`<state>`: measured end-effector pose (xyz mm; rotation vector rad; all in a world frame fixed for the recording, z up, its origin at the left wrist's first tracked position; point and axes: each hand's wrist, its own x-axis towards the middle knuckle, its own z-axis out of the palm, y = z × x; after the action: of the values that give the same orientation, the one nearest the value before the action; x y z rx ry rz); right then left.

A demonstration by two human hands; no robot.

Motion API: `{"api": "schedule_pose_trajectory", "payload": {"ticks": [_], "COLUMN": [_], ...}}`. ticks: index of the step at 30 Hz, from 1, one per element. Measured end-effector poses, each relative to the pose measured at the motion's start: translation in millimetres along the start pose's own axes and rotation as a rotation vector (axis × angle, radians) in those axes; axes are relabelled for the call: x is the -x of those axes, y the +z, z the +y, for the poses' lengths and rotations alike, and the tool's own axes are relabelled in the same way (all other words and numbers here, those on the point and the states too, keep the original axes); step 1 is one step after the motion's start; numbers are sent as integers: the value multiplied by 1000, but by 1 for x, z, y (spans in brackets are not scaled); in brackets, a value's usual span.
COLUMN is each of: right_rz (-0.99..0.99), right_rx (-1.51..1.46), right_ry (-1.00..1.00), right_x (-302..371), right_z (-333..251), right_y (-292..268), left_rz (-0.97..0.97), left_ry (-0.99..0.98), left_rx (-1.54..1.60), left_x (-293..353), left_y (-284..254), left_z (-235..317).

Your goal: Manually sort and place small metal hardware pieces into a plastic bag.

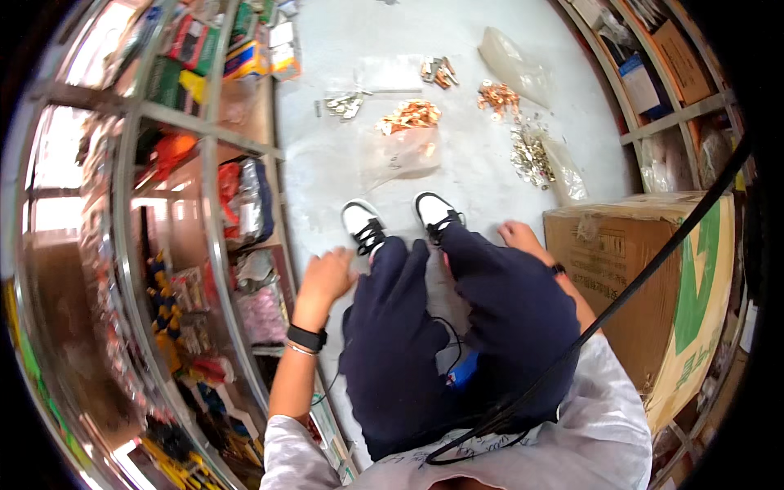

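My left hand (328, 276) hangs beside my left knee, its fingers loosely bent, apart and slightly blurred, with nothing visible in them. Just outside my right knee is my right hand (520, 237), also empty as far as I can see, its fingers half curled. Both hands are off the small metal parts on the floor. Ahead of my shoes lies a heap of copper-coloured parts (411, 116) at the mouth of a clear plastic bag (400, 159). A second copper-coloured heap (498, 98) and a pile of silvery parts (531, 155) lie farther right.
Small silvery pieces (345, 104) and a mixed cluster (441, 72) lie on the grey floor. Plastic bags (510, 65) sit at the right. A large cardboard box (608, 261) stands by my right arm; a black cable (653, 261) crosses before it. Shelves (208, 131) line both sides.
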<state>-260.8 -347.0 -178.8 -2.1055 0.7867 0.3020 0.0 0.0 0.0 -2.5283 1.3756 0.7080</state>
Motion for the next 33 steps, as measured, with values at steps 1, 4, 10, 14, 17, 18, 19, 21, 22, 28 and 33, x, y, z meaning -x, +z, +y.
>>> {"api": "schedule_pose_trajectory", "payload": {"ticks": [1, 4, 10, 14, 17, 18, 19, 21, 22, 28, 33], "right_rz": [8, 35, 25, -9, -21, -21, -22, 50, 71, 230, 174], "right_rx": [116, 194, 157, 106, 59, 39, 20, -26, -29, 276, 511], "right_ry": [-45, -133, -281, -345, -320, -297, -270, -279, -276, -412, -496], "right_x": [-24, -75, -141, -156, -162, -164, -164, -169, -170, -195, -220], "right_z": [-7, -31, -77, -94, -93, -92, -91, -88, -87, -90, -100], "right_y": [-11, -23, -9, 9, 14, 13, 14, 13, 12, 11, 15], "left_rz": [40, 199, 420, 422, 540, 568, 579, 710, 767, 953, 821], "left_ry": [17, 138, 481, 478, 411, 367, 319, 222, 167, 77, 106], "left_rx": [18, 145, -62, -80, -17, 4, 25, 15, 9, -32, 116], "left_x": [-26, -97, -205, -230, -231, -226, -221, -208, -200, -173, -173], "left_y": [-12, -45, -55, -28, -17, -19, -22, -33, -38, -53, -30], "left_z": [1, 8, 44, 44, 31, 23, 16, -5, -15, -40, -21]}}
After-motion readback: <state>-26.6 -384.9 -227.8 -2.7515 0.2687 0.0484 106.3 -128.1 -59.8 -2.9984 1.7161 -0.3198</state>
